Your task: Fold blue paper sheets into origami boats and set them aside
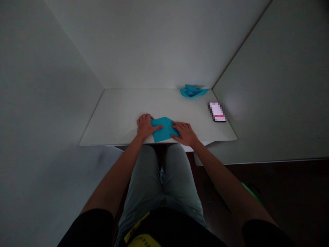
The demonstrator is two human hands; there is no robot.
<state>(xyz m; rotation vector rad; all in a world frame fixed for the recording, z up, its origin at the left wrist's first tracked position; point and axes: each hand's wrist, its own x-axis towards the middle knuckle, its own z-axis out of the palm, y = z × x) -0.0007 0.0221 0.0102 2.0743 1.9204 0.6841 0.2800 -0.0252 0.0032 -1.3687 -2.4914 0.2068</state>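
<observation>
A folded sheet of blue paper [162, 133] lies near the front edge of the white tabletop, its top edge coming to a peak and a fold line running down its right half. My left hand [145, 127] rests at the paper's left side, fingers spread on the tabletop and thumb stretched out over the paper. From the right, my right hand [186, 133] lies on the paper's right end with fingers and thumb apart. Both hands are open, pressing on the sheet. A folded blue paper boat [193, 92] stands at the back right of the table.
A phone [217, 112] with a lit, blurred screen lies by the table's right edge. Pale walls [159, 44] enclose the white table [123, 106] at the back and both sides. My legs [164, 178] are below its front edge.
</observation>
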